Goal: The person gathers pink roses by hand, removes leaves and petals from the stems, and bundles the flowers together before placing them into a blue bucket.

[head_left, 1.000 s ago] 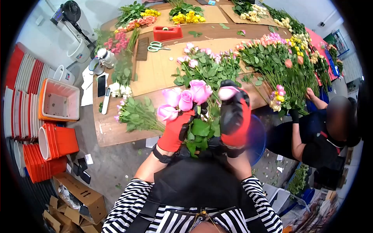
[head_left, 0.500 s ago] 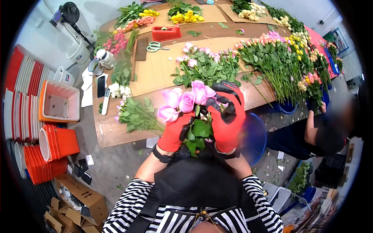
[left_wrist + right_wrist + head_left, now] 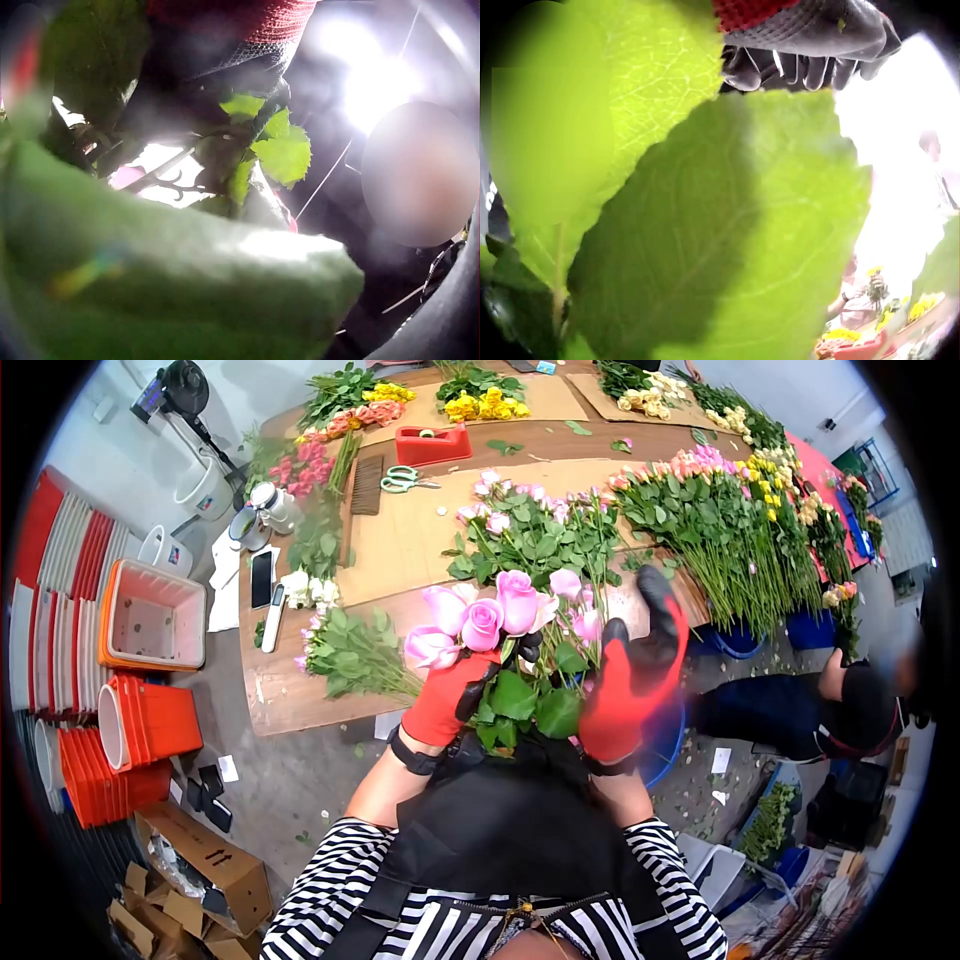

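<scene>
My left hand [image 3: 448,698], in a red and black glove, grips the stems of a bunch of pink roses [image 3: 483,624] in front of the apron. Broad green leaves [image 3: 514,696] hang below the blooms. To the right of the bunch, my gloved right hand [image 3: 632,685] is raised with thumb and fingers spread, blurred and holding nothing. Smaller pink blooms [image 3: 566,583] show between the two hands. Leaves [image 3: 283,156] and part of the glove fill the left wrist view. In the right wrist view, large leaves [image 3: 727,217] cover much below the glove fingers [image 3: 832,34].
Pale pink roses [image 3: 540,525] lie ahead on the wooden table [image 3: 290,705], with green scissors [image 3: 400,480] and a red tape dispenser [image 3: 432,444] beyond. Stacks of mixed roses [image 3: 715,535] lie on the right. A blue bucket [image 3: 668,745] and another person [image 3: 800,710] stand at right.
My right hand moves from over the bunch, its fingers at the blooms, out to the right and spreads. The left hand keeps its grip. The other person shifts lower at the right.
</scene>
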Demonstrator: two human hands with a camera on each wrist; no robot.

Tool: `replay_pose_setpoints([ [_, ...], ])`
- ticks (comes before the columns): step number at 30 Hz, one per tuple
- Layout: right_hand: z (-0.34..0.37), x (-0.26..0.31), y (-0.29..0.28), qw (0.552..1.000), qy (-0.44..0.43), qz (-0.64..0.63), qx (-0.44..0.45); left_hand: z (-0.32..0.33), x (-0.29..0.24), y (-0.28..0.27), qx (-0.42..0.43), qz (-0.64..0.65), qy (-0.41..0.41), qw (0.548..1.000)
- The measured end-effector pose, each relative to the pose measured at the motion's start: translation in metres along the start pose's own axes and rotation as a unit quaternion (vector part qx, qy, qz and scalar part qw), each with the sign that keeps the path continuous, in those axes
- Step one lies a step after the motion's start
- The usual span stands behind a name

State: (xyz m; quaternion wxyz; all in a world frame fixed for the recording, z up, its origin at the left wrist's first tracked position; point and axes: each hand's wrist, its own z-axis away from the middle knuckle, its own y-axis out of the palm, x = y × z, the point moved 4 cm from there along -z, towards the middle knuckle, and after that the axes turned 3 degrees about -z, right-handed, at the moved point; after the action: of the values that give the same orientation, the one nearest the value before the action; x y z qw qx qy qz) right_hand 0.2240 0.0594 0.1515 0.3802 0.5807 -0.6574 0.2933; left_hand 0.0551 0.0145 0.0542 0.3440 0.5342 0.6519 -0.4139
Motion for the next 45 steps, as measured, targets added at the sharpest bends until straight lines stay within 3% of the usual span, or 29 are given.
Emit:
replay_pose_setpoints([
  [3,0.002,0.004,0.005,0.984,-0.055,0.104,0.133,0.003,0.004,0.006,-0.037,0.176,-0.106,0.978],
  [6,0.002,0.007,0.016,0.948,-0.06,0.242,0.197,0.011,0.007,0.008,-0.038,0.226,-0.169,0.959],
  [8,0.005,-0.002,0.017,0.97,-0.056,0.177,0.158,0.019,0.025,0.009,-0.033,0.214,-0.126,0.968],
  [12,0.013,-0.014,0.018,0.993,-0.006,0.054,0.102,0.012,0.002,0.008,-0.048,0.002,0.058,0.997],
  [16,0.02,-0.036,0.018,0.982,0.113,-0.143,0.051,0.018,0.018,0.013,-0.066,0.106,-0.125,0.984],
  [17,0.018,-0.039,0.017,0.978,0.161,-0.131,0.024,0.018,0.021,0.012,-0.069,0.12,-0.18,0.974],
  [19,0.015,-0.043,0.012,0.952,0.225,-0.208,-0.019,0.016,0.022,0.011,-0.089,0.127,-0.143,0.977],
  [20,0.008,-0.037,0.012,0.952,0.211,-0.219,-0.035,0.015,0.023,0.011,-0.099,0.131,-0.124,0.979],
  [21,0.006,-0.03,0.013,0.961,0.188,-0.197,-0.056,0.012,0.02,0.01,-0.102,0.077,-0.011,0.992],
  [23,0.005,-0.02,0.015,0.973,0.142,-0.153,-0.099,0.012,0.012,0.006,-0.088,-0.086,0.124,0.985],
  [26,0.003,-0.018,0.014,0.995,0.036,-0.001,0.096,0.007,-0.008,0.009,-0.059,-0.171,0.103,0.978],
  [27,0.002,-0.021,0.014,0.988,-0.007,0.065,0.142,0.005,-0.006,0.008,-0.081,-0.044,0.014,0.996],
  [28,0.004,-0.023,0.015,0.987,0.013,0.082,0.139,0.005,-0.004,0.013,-0.102,0.083,-0.077,0.988],
  [30,0.011,-0.02,0.02,0.983,0.056,0.115,0.133,0.005,-0.005,0.019,-0.132,0.202,-0.164,0.956],
  [31,0.013,-0.021,0.02,0.985,0.037,0.113,0.125,0.004,-0.009,0.02,-0.144,0.196,-0.162,0.956],
  [34,0.02,-0.027,0.024,0.991,0.111,-0.023,0.073,0.009,-0.007,0.019,-0.102,0.152,-0.183,0.966],
  [36,0.031,-0.044,0.019,0.976,0.197,-0.085,0.035,0.011,-0.006,0.014,-0.061,0.024,-0.107,0.992],
  [38,0.038,-0.056,0.018,0.953,0.257,-0.16,0.011,0.013,-0.012,0.012,-0.028,-0.195,0.074,0.978],
  [40,0.041,-0.063,0.018,0.924,0.291,-0.247,0.003,0.01,-0.013,0.011,-0.07,-0.172,0.065,0.981],
  [41,0.044,-0.078,0.013,0.909,0.327,-0.255,-0.048,0.009,-0.014,0.009,-0.091,-0.16,0.061,0.981],
  [42,0.037,-0.072,0.01,0.942,0.264,-0.206,-0.019,0.008,-0.014,0.008,-0.085,-0.189,0.075,0.975],
  [44,0.02,-0.053,0.012,0.96,0.215,-0.17,-0.053,0.006,-0.015,0.004,-0.074,-0.247,0.104,0.961],
  [45,0.016,-0.046,0.012,0.973,0.178,-0.143,-0.039,0.006,-0.013,0.003,-0.074,-0.207,0.07,0.973],
])
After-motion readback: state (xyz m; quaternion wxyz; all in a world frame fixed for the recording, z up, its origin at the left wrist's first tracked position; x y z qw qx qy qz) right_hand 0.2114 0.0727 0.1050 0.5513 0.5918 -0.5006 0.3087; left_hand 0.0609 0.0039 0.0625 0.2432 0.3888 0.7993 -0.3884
